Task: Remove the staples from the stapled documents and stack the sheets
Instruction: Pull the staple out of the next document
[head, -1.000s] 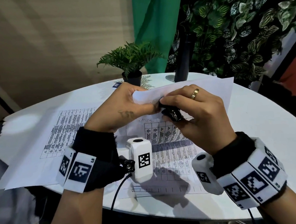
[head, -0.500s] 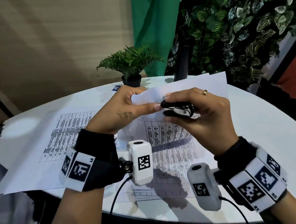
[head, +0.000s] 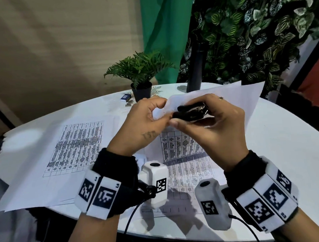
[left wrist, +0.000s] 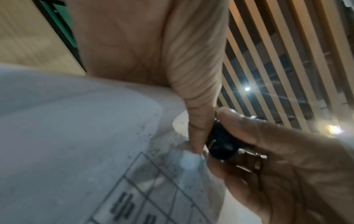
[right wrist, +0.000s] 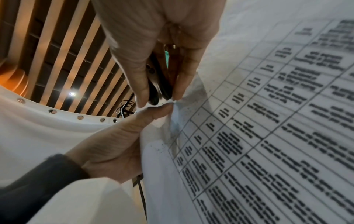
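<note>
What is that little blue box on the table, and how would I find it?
Start at the round white table and look to its far edge, where a small green fern sits in a black pot. Just left of the pot lies the small blue and white box. It is the only blue thing on the table.

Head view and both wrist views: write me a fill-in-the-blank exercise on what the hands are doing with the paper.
1. The right hand grips a black ____ at the corner of the held document.
2. The left hand pinches the document's ____ between thumb and fingers.
3. Loose printed sheets lie flat on the white ____, to the person's left.
4. Behind the hands stands a small potted ____ in a dark pot.

Missing words: staple remover; corner; table; plant
</note>
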{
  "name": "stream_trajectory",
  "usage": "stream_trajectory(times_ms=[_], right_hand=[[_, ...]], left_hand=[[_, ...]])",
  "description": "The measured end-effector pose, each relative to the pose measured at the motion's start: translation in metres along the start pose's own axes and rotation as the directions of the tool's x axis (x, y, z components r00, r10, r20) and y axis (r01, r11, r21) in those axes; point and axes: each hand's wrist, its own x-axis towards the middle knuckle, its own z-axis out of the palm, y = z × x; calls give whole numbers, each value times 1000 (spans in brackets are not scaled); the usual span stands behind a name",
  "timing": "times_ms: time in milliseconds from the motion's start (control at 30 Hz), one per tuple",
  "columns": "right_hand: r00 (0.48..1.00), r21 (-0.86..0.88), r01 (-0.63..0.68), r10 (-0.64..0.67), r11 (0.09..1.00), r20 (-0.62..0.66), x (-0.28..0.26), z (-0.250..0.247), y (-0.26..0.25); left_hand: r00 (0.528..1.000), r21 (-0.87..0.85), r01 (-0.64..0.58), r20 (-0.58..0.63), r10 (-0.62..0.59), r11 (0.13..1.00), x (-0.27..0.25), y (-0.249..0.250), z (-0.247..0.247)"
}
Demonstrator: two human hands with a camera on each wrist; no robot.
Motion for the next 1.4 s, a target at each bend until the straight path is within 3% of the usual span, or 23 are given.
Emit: stream_trajectory(times_ms=[233,400,533,667,733,833,900,1200,1300,1400], right_hand=[[992,-144,-118,122,983,15,-10,-13,10],[947,-303,-282,315,910,64,-24,-27,27],[912,-377,-328,394,866,113,-28,-37,36],[915,-227,-390,404,892,15,-22,-49,43],[882,-24,-470,471,882,21,-17,-56,49],[801,307,-599,550,740,238,-11,-63,55],[781,405,-624,531,668,328,-9,-65,54],[797,448,-602,525,661,298,-12,-66,49],[799,437,-601,528,670,289,-12,-67,48],[803,454,-594,524,664,283,-14,-64,46]], left_hand=[[998,-75,64,-21,-66,995,6,4,-8],[988,-69,124,-81,-130,990,9,-3,-8],[979,-90,172,-96,-180,981,9,-4,-9],[977,-101,181,-96,-191,978,9,-1,-13],[973,-107,203,-93,-213,973,9,-4,-17],[982,-126,173,-59,-181,977,8,3,-19],[988,-128,139,-56,-147,982,7,7,-20],[991,13,44,-129,-41,999,10,5,-23],[984,199,75,-172,-40,977,10,7,-32],[994,430,37,-109,11,902,17,23,-30]])
